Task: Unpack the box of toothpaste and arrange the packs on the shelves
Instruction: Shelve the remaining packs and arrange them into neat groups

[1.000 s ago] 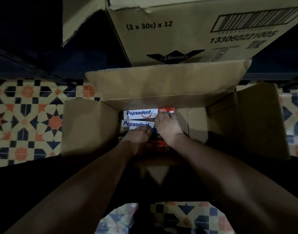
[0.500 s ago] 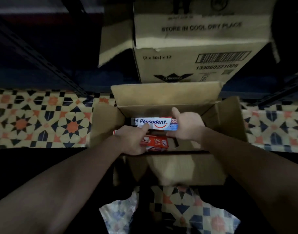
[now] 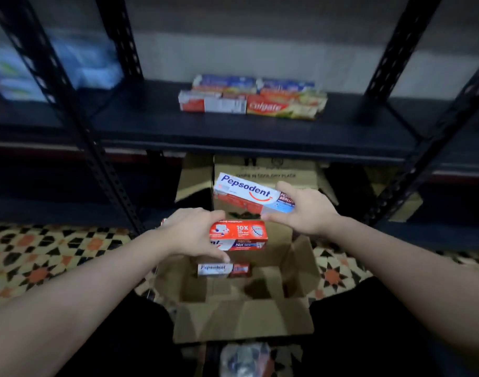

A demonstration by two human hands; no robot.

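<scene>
A: You, mid-unpack: your right hand (image 3: 305, 210) grips a white Pepsodent pack (image 3: 253, 194) by its right end, thumb under the near edge, fingers over the far side, logo up, left end tilted toward the far shelf (image 3: 260, 131).

B: And the left?

A: Your left hand (image 3: 190, 232) clasps a red-topped pack (image 3: 238, 235) at its left part, fingers curled over the top, thumb below; the right end sticks out free. Both packs hang over the open box (image 3: 243, 319), w/ one more pack (image 3: 223, 269) lying inside at the far wall.

B: How will they handle?

A: Light, stiff card cartons, probably; smooth print, so a bit slippery. Hold near the middle across the long sides, not too hard, or the card dents. Colgate packs (image 3: 253, 100) already sit on that shelf; room beside them.
</scene>
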